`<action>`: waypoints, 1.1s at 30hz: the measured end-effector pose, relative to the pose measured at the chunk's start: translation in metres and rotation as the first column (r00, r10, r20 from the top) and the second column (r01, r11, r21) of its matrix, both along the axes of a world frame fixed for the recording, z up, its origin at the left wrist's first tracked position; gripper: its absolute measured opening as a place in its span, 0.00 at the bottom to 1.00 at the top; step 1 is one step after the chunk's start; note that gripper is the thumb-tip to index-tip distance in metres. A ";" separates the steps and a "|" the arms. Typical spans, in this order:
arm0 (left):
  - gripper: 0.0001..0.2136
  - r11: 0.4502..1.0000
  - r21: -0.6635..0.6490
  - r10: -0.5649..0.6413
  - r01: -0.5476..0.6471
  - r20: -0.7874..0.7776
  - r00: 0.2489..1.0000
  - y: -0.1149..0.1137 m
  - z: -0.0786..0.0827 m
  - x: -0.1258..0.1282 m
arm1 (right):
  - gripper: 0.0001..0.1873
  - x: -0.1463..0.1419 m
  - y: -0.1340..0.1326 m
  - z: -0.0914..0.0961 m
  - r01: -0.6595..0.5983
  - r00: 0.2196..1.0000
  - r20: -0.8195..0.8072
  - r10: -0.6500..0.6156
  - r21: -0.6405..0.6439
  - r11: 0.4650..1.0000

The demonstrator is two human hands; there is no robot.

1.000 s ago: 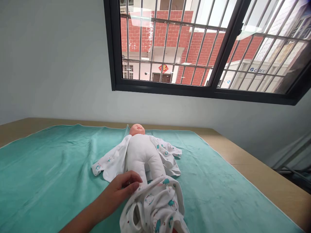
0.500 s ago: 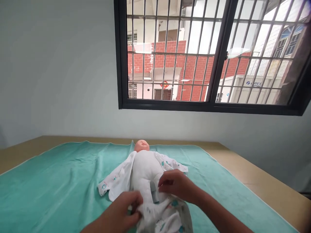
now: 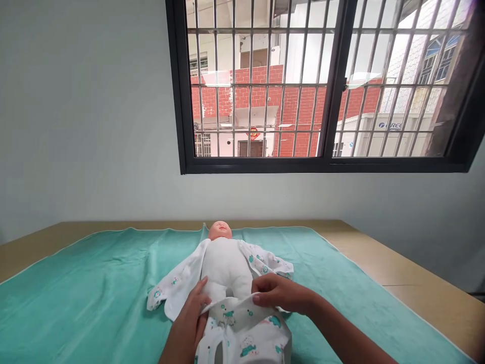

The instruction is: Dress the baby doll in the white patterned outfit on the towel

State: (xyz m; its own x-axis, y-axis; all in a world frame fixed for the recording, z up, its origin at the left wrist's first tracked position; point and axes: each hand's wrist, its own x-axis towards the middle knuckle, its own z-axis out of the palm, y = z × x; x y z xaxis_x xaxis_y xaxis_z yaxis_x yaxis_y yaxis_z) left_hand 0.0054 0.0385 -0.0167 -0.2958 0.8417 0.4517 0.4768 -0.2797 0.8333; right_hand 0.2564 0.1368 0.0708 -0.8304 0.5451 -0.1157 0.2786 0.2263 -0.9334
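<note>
A baby doll [image 3: 225, 260] with a white cloth body lies on its back, head away from me. An open white printed baby jacket [image 3: 178, 283] is on its arms. White baby pants [image 3: 242, 328] with a green animal print cover its legs, the waistband lying across the thighs. My right hand [image 3: 278, 293] is closed in a pinch on the waistband's right side. At the left side of the waistband, my left hand [image 3: 191, 313] grips the edge between thumb and fingers, the index finger stretched upward along the doll's hip.
A green blanket [image 3: 94, 293] with some wrinkles spreads under the doll on a wooden tabletop [image 3: 397, 273]. Behind it rises a pale wall [image 3: 91, 126] with a dark-framed barred window [image 3: 257, 164].
The pants, bunched low on the legs before, now lie spread and higher on the thighs. My left hand has moved up beside the hip, and my right hand now pinches the waistband.
</note>
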 end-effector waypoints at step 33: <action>0.09 0.987 -0.137 0.057 -0.081 -0.166 0.984 -0.013 0.040 -0.009 | 0.10 -0.032 -0.008 -0.070 0.666 0.731 -0.381 -0.567 0.213 0.715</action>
